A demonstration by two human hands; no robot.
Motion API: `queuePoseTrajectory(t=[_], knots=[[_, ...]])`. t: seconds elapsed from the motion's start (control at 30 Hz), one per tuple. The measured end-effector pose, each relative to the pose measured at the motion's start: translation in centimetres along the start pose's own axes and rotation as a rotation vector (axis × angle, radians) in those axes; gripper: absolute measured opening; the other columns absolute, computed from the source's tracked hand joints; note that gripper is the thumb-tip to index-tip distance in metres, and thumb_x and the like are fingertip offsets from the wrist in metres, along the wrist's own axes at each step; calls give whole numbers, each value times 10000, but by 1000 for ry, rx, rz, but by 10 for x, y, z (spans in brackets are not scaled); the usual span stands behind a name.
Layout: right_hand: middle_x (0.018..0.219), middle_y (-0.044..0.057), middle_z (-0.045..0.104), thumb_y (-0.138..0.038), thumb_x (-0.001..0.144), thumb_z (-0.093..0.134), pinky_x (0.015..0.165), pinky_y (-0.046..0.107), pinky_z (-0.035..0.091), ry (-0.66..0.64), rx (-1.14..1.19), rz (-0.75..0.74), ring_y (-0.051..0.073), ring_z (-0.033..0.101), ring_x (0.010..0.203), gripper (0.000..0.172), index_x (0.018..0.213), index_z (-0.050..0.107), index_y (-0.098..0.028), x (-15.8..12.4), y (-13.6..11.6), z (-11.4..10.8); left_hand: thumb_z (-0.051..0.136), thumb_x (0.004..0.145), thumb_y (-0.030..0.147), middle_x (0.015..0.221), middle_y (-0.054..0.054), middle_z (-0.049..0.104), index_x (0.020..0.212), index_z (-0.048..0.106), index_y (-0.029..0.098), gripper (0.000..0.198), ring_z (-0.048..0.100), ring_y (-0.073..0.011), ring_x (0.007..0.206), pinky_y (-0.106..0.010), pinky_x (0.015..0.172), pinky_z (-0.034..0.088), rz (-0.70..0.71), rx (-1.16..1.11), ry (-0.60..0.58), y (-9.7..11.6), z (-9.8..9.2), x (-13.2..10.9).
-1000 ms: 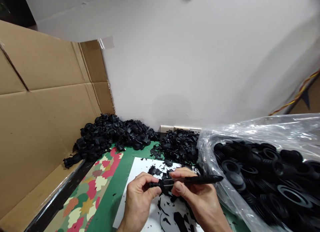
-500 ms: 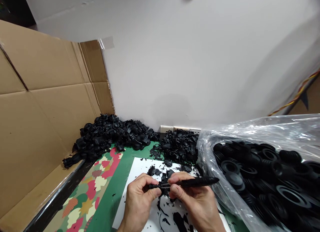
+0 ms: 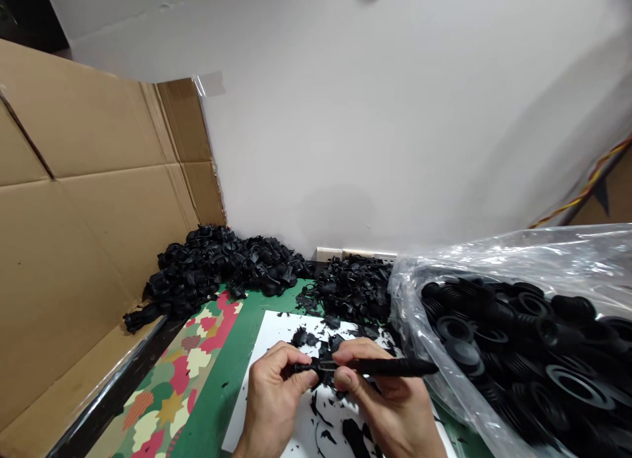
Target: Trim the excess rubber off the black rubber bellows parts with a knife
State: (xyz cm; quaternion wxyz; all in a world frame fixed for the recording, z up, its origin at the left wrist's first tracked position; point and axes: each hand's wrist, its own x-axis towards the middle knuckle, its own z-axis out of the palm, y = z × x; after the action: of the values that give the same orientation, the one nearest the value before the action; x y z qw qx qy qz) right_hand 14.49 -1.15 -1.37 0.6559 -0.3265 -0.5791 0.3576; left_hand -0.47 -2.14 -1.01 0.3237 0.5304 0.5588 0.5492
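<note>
My left hand (image 3: pixel 271 392) pinches a small black rubber part (image 3: pixel 302 367) between thumb and fingertips, just above the white sheet. My right hand (image 3: pixel 392 408) grips black-handled tweezers (image 3: pixel 395 367), whose thin metal tips point left. Those tips meet the right end of the rubber part; how far they go in is hidden. Black rubber scraps (image 3: pixel 326 435) lie scattered on the white sheet (image 3: pixel 266 333) under both hands.
A heap of black ribbed rubber parts (image 3: pixel 222 267) lies at the back left, beside a cardboard panel (image 3: pixel 108 129). Black scraps (image 3: pixel 355 287) are piled at the back. On the right, a clear plastic bag (image 3: pixel 415 326) holds many ribbed rubber bellows (image 3: pixel 533 339). Green mat (image 3: pixel 212 399) lies underneath.
The handle end of the tweezers has dropped slightly and shifted a little right with my right hand. My left hand keeps its pinch on the rubber part.
</note>
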Motion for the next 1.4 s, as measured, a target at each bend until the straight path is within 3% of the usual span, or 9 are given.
queuePoseTrajectory(t=[0.23,0.6,0.87,1.03,1.17,1.3,1.4], knots=[[724,50,665,-237,771,691,592,272,531,-109,-50,-66,196,633,683,29,786,694,-213,2,3,-4,706,609,104,624,9,621,600,685,188,87,547,-164,624,-236,581,402,29,6,-30,-4,1,-2],[714,13,640,-187,801,649,554,223,493,-131,-126,-161,152,608,621,42,799,661,-227,-1,6,-1,688,595,101,604,6,606,584,674,182,82,535,-162,587,-240,545,391,34,28,-20,0,2,-1],[742,25,634,-132,856,556,563,217,483,-304,-255,-253,145,618,642,114,800,607,-217,-2,-1,0,651,602,78,613,-9,610,582,665,183,107,550,-178,603,-257,562,400,51,76,-33,0,2,-4],[745,41,632,-75,854,478,512,211,481,-186,-407,-419,140,619,616,178,846,601,-203,1,9,-6,670,596,91,609,-5,602,578,669,187,98,543,-171,596,-250,558,404,53,21,-87,3,5,-7],[659,11,624,-196,839,570,465,233,465,68,-362,-221,129,574,490,89,766,620,-200,10,17,-19,698,556,87,612,-4,633,572,690,193,107,560,-171,613,-241,572,424,22,-70,-56,3,5,-4],[522,-16,597,-337,785,645,450,250,437,130,-196,90,143,551,440,158,736,653,-187,12,17,-21,720,531,101,614,-8,660,571,708,188,97,571,-173,611,-244,575,444,-13,-130,-48,2,3,0],[448,-33,576,-382,756,670,462,245,425,154,-66,233,146,550,439,196,731,660,-188,10,13,-15,734,522,122,613,-11,665,581,715,179,84,559,-164,581,-244,549,444,-53,-164,-50,0,2,2]])
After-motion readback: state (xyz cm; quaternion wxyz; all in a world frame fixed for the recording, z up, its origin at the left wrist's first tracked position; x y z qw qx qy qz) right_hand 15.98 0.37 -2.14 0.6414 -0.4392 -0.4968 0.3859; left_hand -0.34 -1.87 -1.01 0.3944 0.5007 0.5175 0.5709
